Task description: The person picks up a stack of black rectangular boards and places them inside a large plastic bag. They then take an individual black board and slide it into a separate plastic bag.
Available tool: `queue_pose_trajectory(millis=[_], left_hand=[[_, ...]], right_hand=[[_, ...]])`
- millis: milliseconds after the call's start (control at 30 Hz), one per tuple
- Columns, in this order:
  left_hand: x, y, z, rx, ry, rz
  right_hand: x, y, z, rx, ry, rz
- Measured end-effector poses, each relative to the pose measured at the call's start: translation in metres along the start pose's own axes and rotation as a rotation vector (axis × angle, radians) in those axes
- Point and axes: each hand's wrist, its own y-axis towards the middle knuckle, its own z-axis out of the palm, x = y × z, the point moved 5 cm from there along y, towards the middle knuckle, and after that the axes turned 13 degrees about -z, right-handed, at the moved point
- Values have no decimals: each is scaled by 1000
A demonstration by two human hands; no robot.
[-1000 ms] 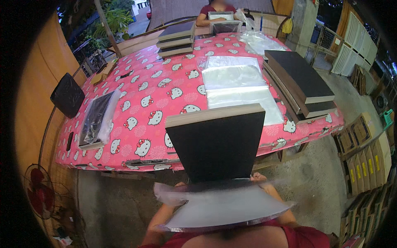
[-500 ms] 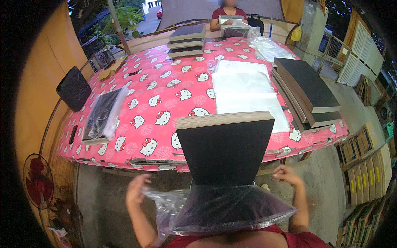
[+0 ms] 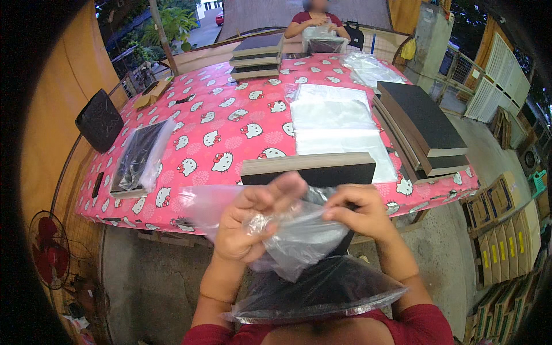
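Looks like the film-handling step: right hand pinches clear film between thumb and finger, left hand half spread with film bunched against it. Next move probably calls for a firmer left grip. Film's thin, crinkly, in front of the black slab, pale-edged, at the table's near side.

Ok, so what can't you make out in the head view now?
Head view:
- Black panel: middle hidden behind left hand, right hand and loose plastic.
- Left fingertips: smeared by blur.
- Co-worker's hands: too small and far away to tell their grip.
- Red sleeves: cut off by the lower edge.
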Motion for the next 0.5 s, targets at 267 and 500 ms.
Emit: queue_pose_trajectory(millis=[267,500], left_hand=[[16,-4,-46,-574,316,101],[29,0,-28,20,837,-176]], right_hand=[[19,-17,-19,-366,-324,-277],[7,-28,-4,-227,687,-44]])
